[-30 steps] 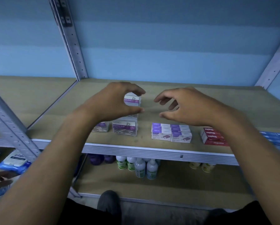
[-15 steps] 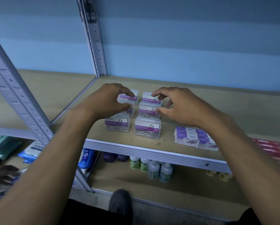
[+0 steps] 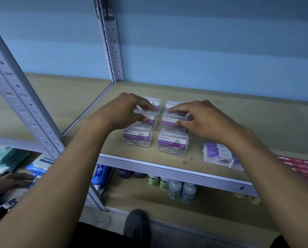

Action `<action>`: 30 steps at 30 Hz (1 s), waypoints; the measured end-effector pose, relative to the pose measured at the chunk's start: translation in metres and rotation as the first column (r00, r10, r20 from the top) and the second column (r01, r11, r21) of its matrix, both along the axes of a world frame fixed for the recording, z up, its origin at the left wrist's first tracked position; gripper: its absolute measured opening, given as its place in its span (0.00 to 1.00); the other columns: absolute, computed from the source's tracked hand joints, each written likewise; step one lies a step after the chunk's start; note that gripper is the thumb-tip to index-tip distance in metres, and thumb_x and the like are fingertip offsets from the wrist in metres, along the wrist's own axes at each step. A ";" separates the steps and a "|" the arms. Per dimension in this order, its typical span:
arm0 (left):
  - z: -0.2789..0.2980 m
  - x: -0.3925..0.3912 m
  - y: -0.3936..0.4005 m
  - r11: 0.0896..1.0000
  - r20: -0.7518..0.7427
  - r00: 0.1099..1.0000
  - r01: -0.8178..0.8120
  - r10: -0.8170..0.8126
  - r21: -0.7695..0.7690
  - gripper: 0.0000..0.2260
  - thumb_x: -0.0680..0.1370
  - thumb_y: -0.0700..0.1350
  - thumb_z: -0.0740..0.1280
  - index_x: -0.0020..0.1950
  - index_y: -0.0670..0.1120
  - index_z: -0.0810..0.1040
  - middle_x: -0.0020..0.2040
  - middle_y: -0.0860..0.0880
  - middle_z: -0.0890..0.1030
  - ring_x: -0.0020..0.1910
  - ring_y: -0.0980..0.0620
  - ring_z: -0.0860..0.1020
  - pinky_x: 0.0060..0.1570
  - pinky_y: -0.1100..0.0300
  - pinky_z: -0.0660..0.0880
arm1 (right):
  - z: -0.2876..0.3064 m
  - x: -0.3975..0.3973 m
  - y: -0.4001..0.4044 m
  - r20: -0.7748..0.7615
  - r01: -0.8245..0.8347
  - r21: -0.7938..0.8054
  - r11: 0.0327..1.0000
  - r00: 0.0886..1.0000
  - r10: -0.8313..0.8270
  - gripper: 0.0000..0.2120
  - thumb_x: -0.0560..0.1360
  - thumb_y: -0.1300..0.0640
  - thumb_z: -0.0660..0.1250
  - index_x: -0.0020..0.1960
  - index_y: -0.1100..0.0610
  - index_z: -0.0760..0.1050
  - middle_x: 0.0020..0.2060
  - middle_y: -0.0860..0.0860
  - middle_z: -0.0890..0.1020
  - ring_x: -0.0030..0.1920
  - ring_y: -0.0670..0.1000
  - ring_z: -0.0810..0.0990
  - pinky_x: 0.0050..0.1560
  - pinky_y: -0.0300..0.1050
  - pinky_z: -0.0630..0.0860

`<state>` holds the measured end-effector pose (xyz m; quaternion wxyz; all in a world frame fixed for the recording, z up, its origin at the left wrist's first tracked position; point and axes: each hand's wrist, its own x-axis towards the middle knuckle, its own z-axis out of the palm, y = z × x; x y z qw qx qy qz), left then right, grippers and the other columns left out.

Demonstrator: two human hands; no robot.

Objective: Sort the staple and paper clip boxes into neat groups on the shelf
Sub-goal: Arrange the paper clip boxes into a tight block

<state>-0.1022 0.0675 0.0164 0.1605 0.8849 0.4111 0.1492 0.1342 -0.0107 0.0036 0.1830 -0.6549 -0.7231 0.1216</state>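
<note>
On the shelf, left side: a slanted grey metal post [image 3: 15,90]; behind it, wipe packs [image 3: 42,161] on the level below.
Left hand [image 3: 124,111]: curled, thumb and fingers pinched on the middle box of the left column [image 3: 150,119].
Clip boxes: six clear paper clip boxes in two columns of three on the shelf board [image 3: 239,108]; front pair [image 3: 137,137] and [image 3: 172,144] sit free.
Right hand [image 3: 201,119]: half closed, thumb and forefinger gripping the middle box of the right column [image 3: 172,120].
Staple boxes: purple ones [image 3: 218,154] right of the clips, red ones [image 3: 303,167] at the far edge.
Doing it well: I'd judge both middle boxes want nudging level, gaps even, labels facing front.
Since half a second ago: the hands have dropped from the back boxes to the middle ones.
</note>
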 end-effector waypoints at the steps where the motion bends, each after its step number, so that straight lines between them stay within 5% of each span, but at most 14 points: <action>1: 0.001 0.000 0.000 1.000 0.005 1.000 0.007 -0.007 -0.001 0.17 0.75 0.43 0.73 0.62 0.56 0.81 0.61 0.55 0.81 0.51 0.59 0.74 0.42 0.76 0.64 | 0.000 0.000 -0.001 -0.011 0.002 0.005 1.000 1.000 -0.002 0.19 0.76 0.48 0.72 0.66 0.37 0.76 0.61 0.47 0.81 0.50 0.43 0.76 0.51 0.38 0.69; 4: 0.005 -0.002 -0.004 1.000 0.026 1.000 0.016 -0.016 -0.010 0.16 0.75 0.43 0.72 0.62 0.56 0.81 0.60 0.55 0.81 0.51 0.59 0.75 0.39 0.78 0.65 | 0.003 -0.002 -0.004 -0.046 0.011 0.029 1.000 0.999 -0.009 0.18 0.76 0.50 0.72 0.65 0.38 0.78 0.59 0.47 0.82 0.49 0.42 0.78 0.48 0.36 0.69; 9: 0.012 -0.009 -0.012 1.000 0.056 0.998 0.023 -0.022 -0.011 0.16 0.76 0.44 0.72 0.61 0.59 0.81 0.60 0.57 0.81 0.53 0.55 0.78 0.49 0.62 0.70 | 0.013 -0.001 -0.013 -0.036 0.008 0.046 0.999 0.999 -0.007 0.18 0.76 0.49 0.73 0.64 0.38 0.79 0.58 0.46 0.82 0.49 0.44 0.80 0.49 0.38 0.70; 16: 0.011 -0.016 -0.019 0.997 0.023 0.999 0.025 -0.024 -0.079 0.16 0.76 0.45 0.71 0.61 0.63 0.80 0.61 0.58 0.81 0.55 0.56 0.79 0.53 0.55 0.76 | 0.020 -0.005 -0.027 -0.006 -0.021 0.007 1.000 1.000 0.021 0.18 0.77 0.50 0.71 0.65 0.38 0.78 0.57 0.44 0.83 0.48 0.41 0.79 0.48 0.39 0.72; 20: 0.010 -0.018 -0.021 0.991 0.003 0.999 0.046 -0.045 -0.130 0.15 0.79 0.43 0.67 0.60 0.60 0.81 0.60 0.59 0.81 0.52 0.60 0.81 0.51 0.61 0.74 | 0.018 -0.007 -0.030 -0.009 -0.031 -0.050 0.998 0.999 0.031 0.16 0.78 0.51 0.69 0.64 0.38 0.79 0.57 0.44 0.83 0.52 0.43 0.80 0.53 0.41 0.74; 24: 0.011 -0.017 -0.022 0.988 -0.056 0.997 0.052 -0.060 -0.144 0.14 0.80 0.44 0.65 0.59 0.61 0.82 0.61 0.60 0.80 0.56 0.58 0.79 0.58 0.58 0.74 | 0.018 -0.008 -0.033 0.000 -0.046 -0.072 0.996 0.999 0.046 0.15 0.81 0.52 0.64 0.65 0.39 0.79 0.54 0.43 0.83 0.45 0.39 0.81 0.42 0.33 0.72; 27: 0.017 -0.016 -0.026 0.985 -0.085 0.994 0.056 -0.070 -0.162 0.11 0.80 0.52 0.64 0.61 0.60 0.81 0.63 0.60 0.79 0.59 0.58 0.77 0.62 0.55 0.72 | 0.022 -0.010 -0.037 -0.032 -0.051 -0.073 0.996 0.998 0.048 0.14 0.81 0.45 0.62 0.65 0.41 0.78 0.44 0.39 0.81 0.36 0.31 0.77 0.36 0.27 0.68; 30: 0.020 -0.017 -0.031 0.967 -0.106 0.993 0.014 -0.042 -0.253 0.25 0.69 0.68 0.68 0.65 0.63 0.76 0.66 0.64 0.75 0.63 0.59 0.74 0.66 0.53 0.70 | 0.021 -0.011 -0.040 -0.029 -0.048 -0.117 0.992 0.999 0.045 0.31 0.70 0.29 0.67 0.70 0.39 0.72 0.55 0.40 0.80 0.51 0.38 0.78 0.52 0.37 0.73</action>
